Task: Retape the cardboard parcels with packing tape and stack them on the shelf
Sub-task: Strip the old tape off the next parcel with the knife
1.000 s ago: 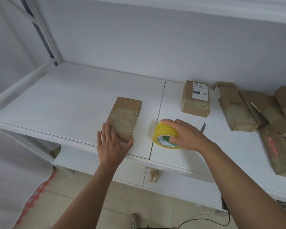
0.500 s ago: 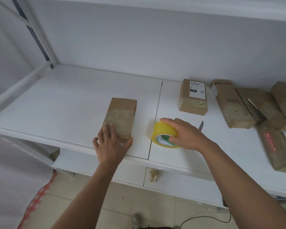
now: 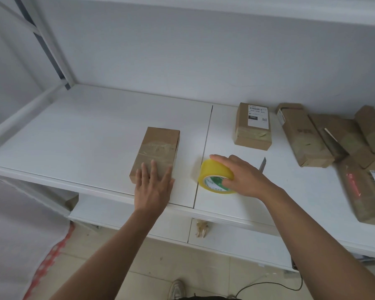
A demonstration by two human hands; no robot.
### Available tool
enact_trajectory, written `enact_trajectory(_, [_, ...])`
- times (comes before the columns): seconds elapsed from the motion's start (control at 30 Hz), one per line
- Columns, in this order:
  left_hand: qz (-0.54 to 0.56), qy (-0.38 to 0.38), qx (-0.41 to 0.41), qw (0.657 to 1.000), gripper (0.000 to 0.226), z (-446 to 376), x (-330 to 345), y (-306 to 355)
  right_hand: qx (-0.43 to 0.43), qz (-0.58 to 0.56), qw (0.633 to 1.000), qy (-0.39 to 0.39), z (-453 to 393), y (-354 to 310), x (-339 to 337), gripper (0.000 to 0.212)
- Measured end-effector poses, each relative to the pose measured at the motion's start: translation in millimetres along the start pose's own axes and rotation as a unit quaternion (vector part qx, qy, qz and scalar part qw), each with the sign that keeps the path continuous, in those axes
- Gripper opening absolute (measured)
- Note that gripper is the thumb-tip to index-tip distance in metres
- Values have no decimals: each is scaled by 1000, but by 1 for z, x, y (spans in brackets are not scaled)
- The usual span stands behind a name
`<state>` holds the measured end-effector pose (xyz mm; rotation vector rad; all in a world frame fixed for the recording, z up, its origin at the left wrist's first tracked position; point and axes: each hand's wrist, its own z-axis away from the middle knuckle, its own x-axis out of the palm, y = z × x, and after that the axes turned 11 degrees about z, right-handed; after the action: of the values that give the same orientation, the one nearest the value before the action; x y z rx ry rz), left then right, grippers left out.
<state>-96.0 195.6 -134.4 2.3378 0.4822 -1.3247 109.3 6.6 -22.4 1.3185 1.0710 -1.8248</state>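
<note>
Shelf board [image 3: 85,135] comes first, wide and white, with a thin seam down its middle. Brown parcels [image 3: 344,148] lie in a loose pile at the far right, and one labelled parcel [image 3: 253,126] sits alone near them. The taped parcel [image 3: 157,151] lies left of the seam, near the front edge. The left hand [image 3: 154,187] rests flat on its near end, fingers straight. The right hand [image 3: 243,176] grips the yellow tape roll [image 3: 214,177], which stands on the board just right of the seam. A small knife blade [image 3: 262,163] pokes out behind that hand. Best to press the box down firmly so it cannot slide, then pull the tape straight across.
</note>
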Motion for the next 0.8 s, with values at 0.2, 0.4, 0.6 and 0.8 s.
enact_trajectory(0.2, [62,50,89,993,41,-1,12,5,3,-15,1000,2,4,3,2,74])
enact_trajectory(0.4, [51,5,76,996,45,-15,-3,6,10,-21,1000,8,4,4,5,74])
enact_trajectory(0.6, [77,-22,74,994,50,-18,3,3,27,-73,997,23,12,11,12,87])
enact_trajectory(0.8, [101,-31,81,991,48,-22,5,3,40,-155,987,5,25,23,18,81])
